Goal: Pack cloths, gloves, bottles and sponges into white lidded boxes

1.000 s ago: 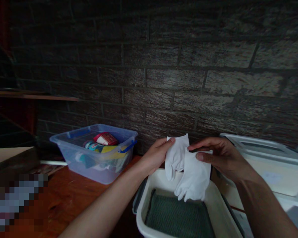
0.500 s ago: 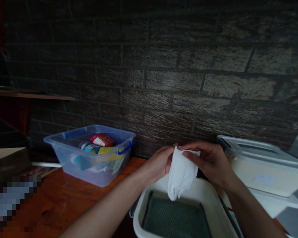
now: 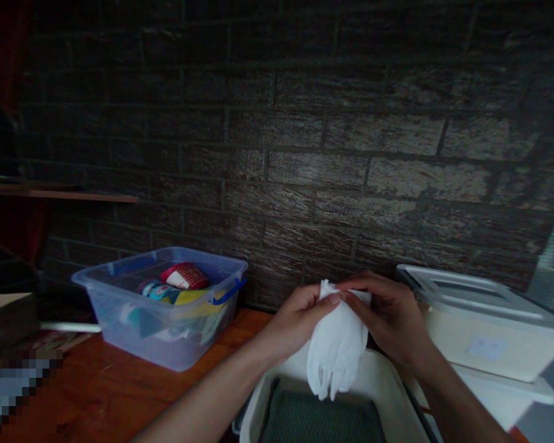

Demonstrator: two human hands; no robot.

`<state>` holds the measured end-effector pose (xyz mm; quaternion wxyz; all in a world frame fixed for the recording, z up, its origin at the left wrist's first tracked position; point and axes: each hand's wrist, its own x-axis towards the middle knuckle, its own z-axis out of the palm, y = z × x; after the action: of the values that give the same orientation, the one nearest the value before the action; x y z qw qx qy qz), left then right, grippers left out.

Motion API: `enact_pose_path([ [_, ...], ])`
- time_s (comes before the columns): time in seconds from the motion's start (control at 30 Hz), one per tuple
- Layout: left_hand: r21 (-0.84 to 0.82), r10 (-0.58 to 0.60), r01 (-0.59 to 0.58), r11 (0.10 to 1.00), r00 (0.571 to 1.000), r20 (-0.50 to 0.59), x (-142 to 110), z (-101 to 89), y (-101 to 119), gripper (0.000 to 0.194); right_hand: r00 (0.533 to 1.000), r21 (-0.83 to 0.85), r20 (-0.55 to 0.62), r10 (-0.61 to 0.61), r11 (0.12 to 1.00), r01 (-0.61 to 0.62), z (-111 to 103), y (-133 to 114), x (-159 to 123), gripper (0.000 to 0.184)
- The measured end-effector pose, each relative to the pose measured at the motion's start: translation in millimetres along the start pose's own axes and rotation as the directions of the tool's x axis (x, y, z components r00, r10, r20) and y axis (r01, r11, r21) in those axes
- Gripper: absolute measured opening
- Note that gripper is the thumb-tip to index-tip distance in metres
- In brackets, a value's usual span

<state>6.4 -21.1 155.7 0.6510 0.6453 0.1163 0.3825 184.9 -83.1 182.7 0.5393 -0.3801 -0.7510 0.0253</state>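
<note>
A white glove (image 3: 337, 351) hangs with its fingers pointing down, pinched at the cuff by both hands. My left hand (image 3: 300, 320) grips the cuff's left side, thumb across the front. From the other side, my right hand (image 3: 388, 307) holds the cuff between thumb and fingers. The two thumbs nearly meet at the top of the glove. Below it stands a white plastic tub (image 3: 253, 418) with a dark green mesh-textured item (image 3: 321, 418) inside. The glove's fingertips hang over the tub, just above the green item in view.
To the left, a clear bin (image 3: 143, 338) with blue handles holds a red-and-white packet (image 3: 183, 275) and other goods. Lidded white boxes (image 3: 489, 341) are stacked at right. A dark brick wall (image 3: 281, 154) rises behind the wooden table (image 3: 120, 394). A shelf (image 3: 60, 192) juts out at left.
My left thumb has moved onto the front of the cuff beside the right thumb. The glove has turned, so its fingers show more plainly. The view has tilted up slightly.
</note>
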Motion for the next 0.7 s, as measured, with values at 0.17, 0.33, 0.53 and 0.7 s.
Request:
enact_pose_path([
  [0.17,0.033,0.028,-0.027,0.999,0.999,-0.032,-0.4,-0.8,2.1,0.038,1.000,-0.058,-0.026,-0.014,0.998,0.012,-5.2,-0.2,3.7,0.017],
  [0.33,-0.031,0.046,-0.050,0.998,0.992,-0.114,0.9,-3.9,8.2,0.038,0.996,-0.037,-0.088,0.013,0.999,-0.017,-11.9,6.4,8.1,0.026],
  [0.53,-0.002,0.081,-0.082,0.997,0.989,-0.127,0.8,-6.2,14.7,0.036,0.994,0.185,-0.034,0.103,0.978,-0.095,-8.6,10.7,8.7,0.015],
  [0.7,0.150,0.127,-0.107,0.983,0.984,-0.127,3.4,-10.6,13.4,0.038,0.975,0.367,0.053,0.214,0.904,-0.218,-6.9,9.4,8.6,0.016],
])
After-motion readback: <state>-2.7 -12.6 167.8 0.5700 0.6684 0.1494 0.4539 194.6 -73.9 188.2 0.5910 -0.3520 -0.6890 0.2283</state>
